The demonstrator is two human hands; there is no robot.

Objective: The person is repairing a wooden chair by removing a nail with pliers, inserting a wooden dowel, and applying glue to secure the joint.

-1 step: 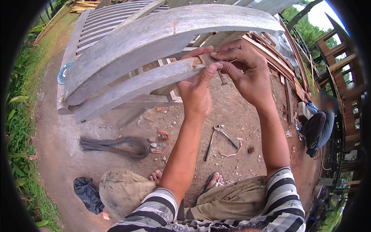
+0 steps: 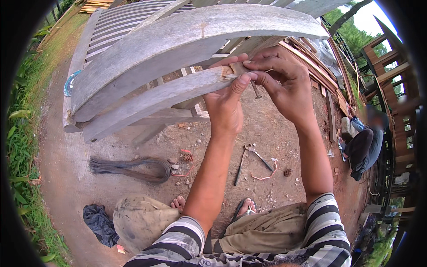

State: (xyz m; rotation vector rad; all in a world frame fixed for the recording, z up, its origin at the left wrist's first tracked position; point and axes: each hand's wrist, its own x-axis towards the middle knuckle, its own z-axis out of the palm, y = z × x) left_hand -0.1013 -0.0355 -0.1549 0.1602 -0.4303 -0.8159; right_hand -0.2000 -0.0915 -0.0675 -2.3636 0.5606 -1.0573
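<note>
Currently, left hand [image 2: 226, 107] has fingers around the lower curved grey wooden rail [image 2: 169, 91], near its splintered end; right hand [image 2: 287, 82] pinches a tan piece [image 2: 239, 68] there. Nail [image 2: 256, 91] juts below right thumb.

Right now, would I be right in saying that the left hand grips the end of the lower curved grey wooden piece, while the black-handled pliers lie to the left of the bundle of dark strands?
Not quite: in the head view, the black-handled pliers lie to the right of the bundle of dark strands. The left hand does grip the lower curved grey wooden piece.
</note>
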